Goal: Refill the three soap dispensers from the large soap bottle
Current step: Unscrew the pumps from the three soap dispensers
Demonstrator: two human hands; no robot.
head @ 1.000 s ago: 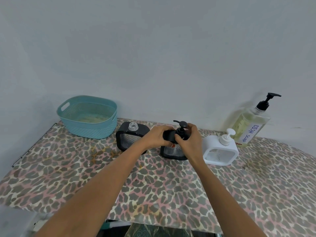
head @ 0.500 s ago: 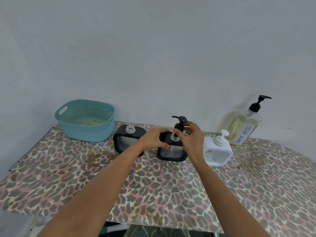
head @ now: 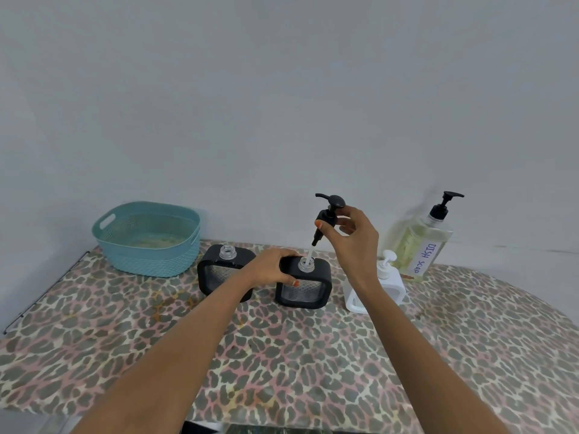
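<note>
Middle black dispenser [head: 322,277] stands on the desk [head: 313,355], neck now bare. Its black pump head [head: 327,214] has risen from the neck to well above it in the last half-second. The white dip tube [head: 310,255] trails down, its lower end apparently still inside the mouth.

Right hand [head: 354,242] pinches the pump at its collar. Left hand [head: 272,267] grips the dispenser's upper left corner to steady it.

Left black dispenser [head: 219,270], just beside, is already uncapped. White dispenser [head: 393,286] on the right still carries its pump. Large soap bottle [head: 423,245], labelled dish soap, stands behind it against the wall with its pump on. Teal basket [head: 147,239] sits far left.

Judgement: two of three are opened and no pouring has begun. A wet tube could drip on the desk.
</note>
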